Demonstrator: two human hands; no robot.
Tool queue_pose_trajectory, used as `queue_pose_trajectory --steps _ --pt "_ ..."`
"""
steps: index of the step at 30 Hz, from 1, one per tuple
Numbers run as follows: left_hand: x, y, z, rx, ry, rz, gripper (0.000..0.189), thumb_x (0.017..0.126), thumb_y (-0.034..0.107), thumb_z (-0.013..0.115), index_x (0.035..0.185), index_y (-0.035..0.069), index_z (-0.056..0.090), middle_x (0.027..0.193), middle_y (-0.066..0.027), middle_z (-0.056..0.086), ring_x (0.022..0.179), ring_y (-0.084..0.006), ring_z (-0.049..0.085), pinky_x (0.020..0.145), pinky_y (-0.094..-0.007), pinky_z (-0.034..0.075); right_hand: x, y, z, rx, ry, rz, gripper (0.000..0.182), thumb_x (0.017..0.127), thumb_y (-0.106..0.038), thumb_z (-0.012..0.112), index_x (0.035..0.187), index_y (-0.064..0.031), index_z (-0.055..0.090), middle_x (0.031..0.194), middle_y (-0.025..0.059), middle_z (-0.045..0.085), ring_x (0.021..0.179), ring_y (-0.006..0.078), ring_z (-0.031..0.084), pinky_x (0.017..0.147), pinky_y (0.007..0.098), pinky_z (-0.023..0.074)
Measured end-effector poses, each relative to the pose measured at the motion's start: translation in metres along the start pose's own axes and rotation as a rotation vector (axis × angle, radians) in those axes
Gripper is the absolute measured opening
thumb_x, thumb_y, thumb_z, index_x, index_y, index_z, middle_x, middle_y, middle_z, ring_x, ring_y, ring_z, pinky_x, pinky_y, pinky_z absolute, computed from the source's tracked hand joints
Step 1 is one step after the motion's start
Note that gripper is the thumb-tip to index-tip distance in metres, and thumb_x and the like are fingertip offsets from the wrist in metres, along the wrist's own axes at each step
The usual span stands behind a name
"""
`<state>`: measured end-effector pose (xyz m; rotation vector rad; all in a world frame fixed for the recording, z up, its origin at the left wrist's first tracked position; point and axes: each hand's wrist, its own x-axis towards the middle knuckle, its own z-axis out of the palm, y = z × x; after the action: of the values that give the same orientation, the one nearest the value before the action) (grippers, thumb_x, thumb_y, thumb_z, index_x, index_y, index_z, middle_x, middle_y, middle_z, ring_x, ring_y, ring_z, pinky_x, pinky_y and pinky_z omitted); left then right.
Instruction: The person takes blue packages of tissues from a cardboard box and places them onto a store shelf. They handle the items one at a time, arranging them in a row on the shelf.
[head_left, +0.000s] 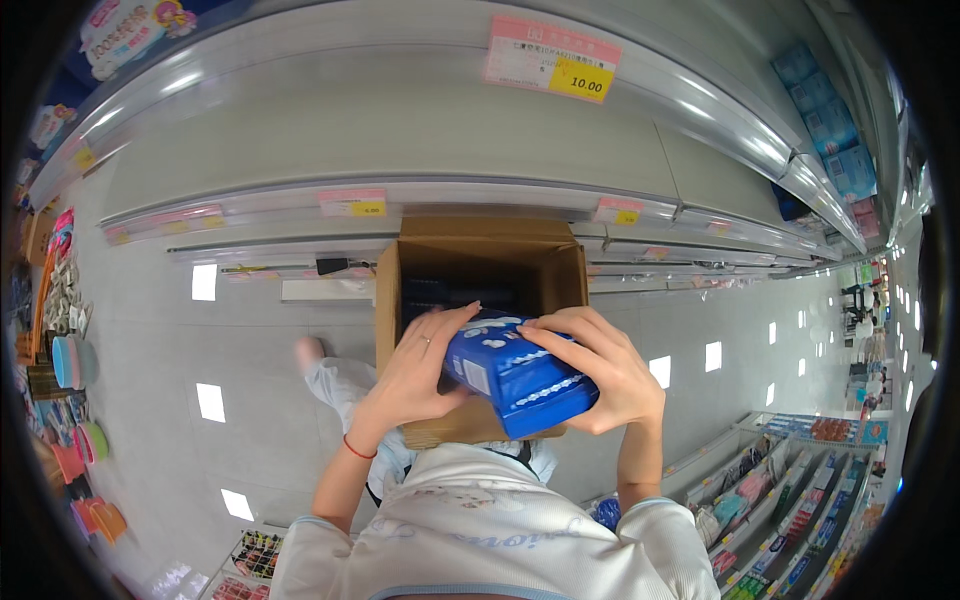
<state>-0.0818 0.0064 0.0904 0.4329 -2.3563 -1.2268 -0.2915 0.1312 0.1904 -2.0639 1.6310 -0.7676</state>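
Between my two hands is a blue plastic-wrapped package (517, 375) with white printed shapes, tilted over the near side of an open cardboard box (574, 277). My left hand (420, 367) grips its left side, and my right hand (600, 360) has its fingers over the top and right side. Inside the box, dark blue packages (457, 292) lie in shadow; how many is unclear. The box's far flap (487, 229) stands up against the shelf front, and its near flap (450, 424) is partly covered by the package and my left hand.
A pale metal shelf (390, 127) with price tags (551, 58) spans the front. Light blue packs (832, 120) stand on shelving at the far right. Lower right is a display rack (780, 495) of small goods. Plastic tubs (67, 361) line the left across the tiled floor (165, 360).
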Motion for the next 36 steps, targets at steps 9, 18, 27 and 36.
queue_pose_trajectory --steps 9,18,27,36 --pt "-0.041 -0.014 0.048 -0.901 0.456 -0.486 0.053 0.075 0.008 0.075 0.119 -0.002 0.048 0.113 -0.0103 0.06 0.1 -0.0169 0.059 0.085 -0.031 0.05 0.039 -0.023 0.029 0.389 0.369 0.27 0.078 0.066 -0.031 0.081 0.129 -0.0011 0.045 0.126 0.021 0.052 0.108 0.0277 0.057 0.09 0.0351 0.048" --pt "-0.064 -0.027 0.074 -1.154 0.434 -0.892 0.042 0.09 0.009 0.058 0.128 0.001 0.041 0.119 -0.0105 0.056 0.103 -0.0182 0.06 0.087 -0.0322 0.052 0.032 0.019 0.071 0.327 0.012 0.706 0.072 0.081 -0.047 0.064 0.119 0.012 0.046 0.093 0.0209 0.066 0.081 0.0252 0.067 0.07 0.0328 0.0536" --pt "-0.11 -0.024 0.069 -1.559 -0.061 -0.883 0.074 0.074 0.004 0.072 0.136 0.002 0.03 0.127 -0.012 0.049 0.118 -0.0231 0.049 0.101 -0.0385 0.04 -0.018 0.048 0.09 1.608 0.415 0.654 0.06 0.085 -0.049 0.062 0.115 0.0021 0.051 0.101 0.0198 0.061 0.084 0.0216 0.064 0.071 0.0284 0.0527" --pt "-0.093 -0.044 0.101 -1.224 -0.281 -0.625 0.075 0.07 0.012 0.079 0.132 -0.002 0.039 0.126 -0.0108 0.052 0.115 -0.019 0.049 0.1 -0.034 0.039 -0.017 0.048 0.063 2.004 0.402 0.609 0.054 0.095 -0.047 0.04 0.122 -0.0012 0.052 0.096 0.0213 0.063 0.069 0.028 0.067 0.058 0.0342 0.0571"
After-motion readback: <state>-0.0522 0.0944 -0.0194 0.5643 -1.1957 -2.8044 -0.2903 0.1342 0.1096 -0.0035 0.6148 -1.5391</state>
